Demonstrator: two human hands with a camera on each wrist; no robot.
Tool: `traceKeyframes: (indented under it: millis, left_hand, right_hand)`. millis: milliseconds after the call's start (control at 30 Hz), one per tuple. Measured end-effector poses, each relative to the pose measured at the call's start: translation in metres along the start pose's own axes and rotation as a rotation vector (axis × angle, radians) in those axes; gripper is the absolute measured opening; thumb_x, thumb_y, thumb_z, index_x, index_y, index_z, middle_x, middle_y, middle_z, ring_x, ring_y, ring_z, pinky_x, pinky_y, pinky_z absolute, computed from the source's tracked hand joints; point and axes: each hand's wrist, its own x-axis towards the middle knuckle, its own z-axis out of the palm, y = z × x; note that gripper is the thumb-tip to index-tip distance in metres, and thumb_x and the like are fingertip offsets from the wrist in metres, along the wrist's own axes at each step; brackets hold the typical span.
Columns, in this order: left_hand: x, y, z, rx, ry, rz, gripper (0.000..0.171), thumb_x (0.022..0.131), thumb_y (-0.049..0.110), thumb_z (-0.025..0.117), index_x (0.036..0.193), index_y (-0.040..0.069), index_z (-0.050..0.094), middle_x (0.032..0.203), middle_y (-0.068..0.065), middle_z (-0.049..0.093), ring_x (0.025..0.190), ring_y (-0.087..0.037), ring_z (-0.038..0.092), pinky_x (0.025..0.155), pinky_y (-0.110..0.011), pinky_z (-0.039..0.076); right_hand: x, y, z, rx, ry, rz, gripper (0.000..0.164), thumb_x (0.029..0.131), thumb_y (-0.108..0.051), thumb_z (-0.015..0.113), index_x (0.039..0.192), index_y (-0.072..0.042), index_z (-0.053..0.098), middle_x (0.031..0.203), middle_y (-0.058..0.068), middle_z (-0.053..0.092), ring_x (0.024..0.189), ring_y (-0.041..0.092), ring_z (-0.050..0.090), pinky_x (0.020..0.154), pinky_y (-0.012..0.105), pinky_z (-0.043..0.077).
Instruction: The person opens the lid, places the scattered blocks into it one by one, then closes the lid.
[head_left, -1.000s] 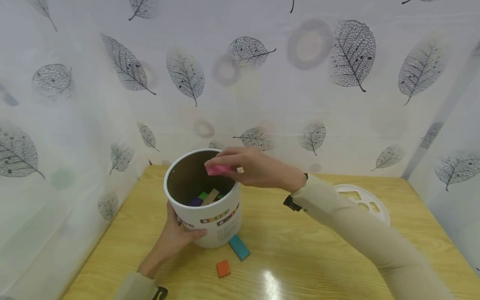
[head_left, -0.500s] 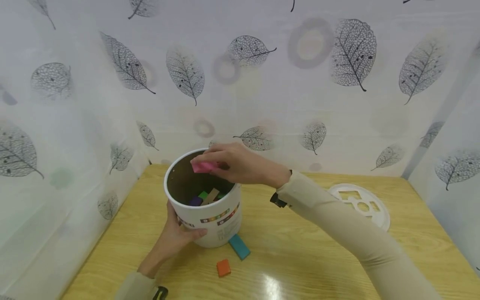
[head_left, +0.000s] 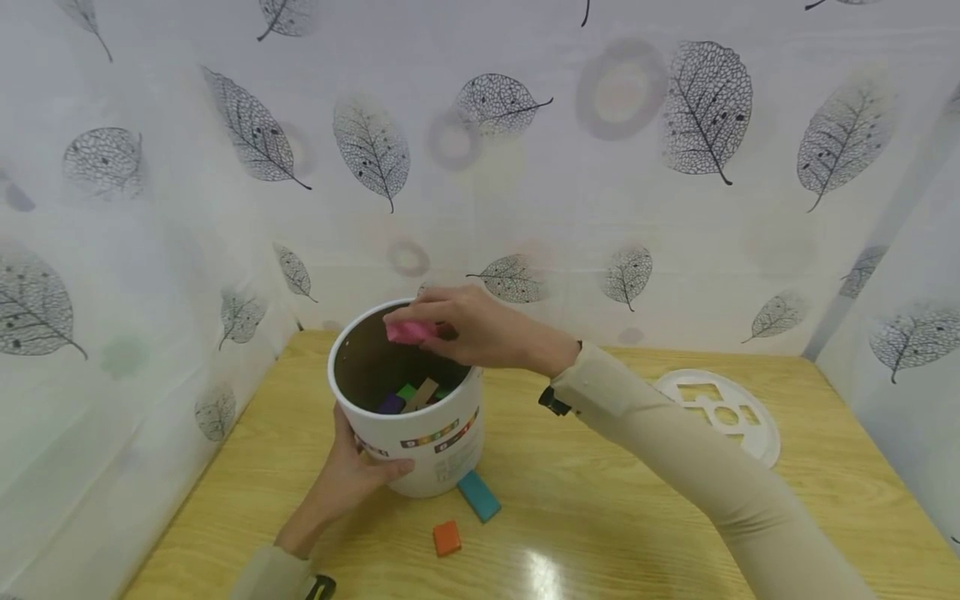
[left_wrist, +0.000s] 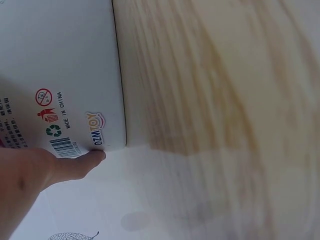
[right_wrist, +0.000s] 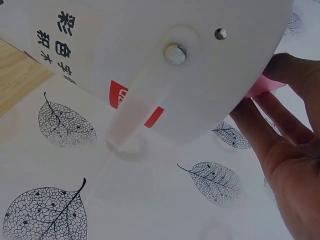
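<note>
A white bucket (head_left: 457,450) with printed labels stands on the wooden table at left of centre. My left hand (head_left: 352,475) holds its side, thumb across the front. In the left wrist view, part of that hand (left_wrist: 60,170) lies against the bucket's wall near a barcode. Over the bucket's mouth, my right hand (head_left: 487,329) pinches a pink block (head_left: 408,332). In the right wrist view, thumb and fingers hold the same pink block (right_wrist: 265,86) by the rim, which hides part of it. Inside the bucket lie several blocks, among them a tan one (head_left: 422,395) and a purple one (head_left: 391,404).
A blue block (head_left: 478,496) lies at the bucket's foot, with an orange block (head_left: 447,538) nearer the front. At the right is a white lid (head_left: 761,417) with cut-out shapes, partly behind the right sleeve. Leaf-patterned sheeting (head_left: 525,183) surrounds the table (head_left: 615,517).
My right hand has shifted left with the pink block, bringing it further over the bucket's mouth, and has hardly moved in the last half second. The left hand and the bucket keep their places.
</note>
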Motion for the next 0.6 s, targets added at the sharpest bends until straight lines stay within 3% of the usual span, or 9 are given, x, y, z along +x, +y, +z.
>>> traceKeyframes:
  millis: [233, 367, 500, 600]
  left_hand:
    - [0.001, 0.000, -0.001, 0.021, -0.005, 0.005, 0.133, 0.076, 0.005, 0.088, 0.162, 0.034, -0.009, 0.167, -0.020, 0.014, 0.151, -0.050, 0.022, 0.115, -0.081, 0.015]
    - [0.001, 0.002, -0.002, 0.031, -0.001, 0.030, 0.134, 0.074, 0.008, 0.089, 0.161, 0.035, -0.010, 0.169, -0.018, 0.009, 0.152, -0.049, 0.021, 0.116, -0.080, 0.018]
    - [0.003, 0.006, -0.006, 0.021, 0.028, 0.089, 0.137, 0.072, 0.009, 0.088, 0.161, 0.037, -0.012, 0.171, -0.010, 0.001, 0.155, -0.042, 0.012, 0.113, -0.084, 0.017]
    - [0.007, 0.010, -0.009, 0.008, 0.035, 0.119, 0.138, 0.071, 0.005, 0.087, 0.162, 0.035, -0.012, 0.172, -0.008, 0.000, 0.155, -0.040, 0.009, 0.111, -0.086, 0.015]
  right_hand:
    - [-0.001, 0.003, 0.001, 0.012, 0.001, 0.007, 0.044, 0.091, -0.004, 0.075, 0.134, -0.008, 0.068, 0.110, 0.009, 0.071, 0.085, 0.019, 0.062, 0.071, 0.028, 0.060]
    - [-0.004, 0.003, 0.001, 0.012, 0.011, -0.007, 0.043, 0.091, -0.009, 0.076, 0.133, -0.008, 0.068, 0.114, 0.009, 0.070, 0.092, 0.016, 0.065, 0.079, 0.024, 0.060]
    - [-0.018, -0.003, -0.007, 0.002, 0.105, -0.068, 0.036, 0.091, -0.007, 0.075, 0.127, -0.007, 0.070, 0.114, 0.009, 0.070, 0.097, 0.016, 0.064, 0.084, 0.025, 0.058]
    - [-0.039, -0.010, -0.014, 0.033, 0.196, -0.135, 0.030, 0.087, -0.002, 0.077, 0.116, -0.006, 0.074, 0.105, 0.005, 0.073, 0.087, 0.012, 0.064, 0.074, 0.020, 0.056]
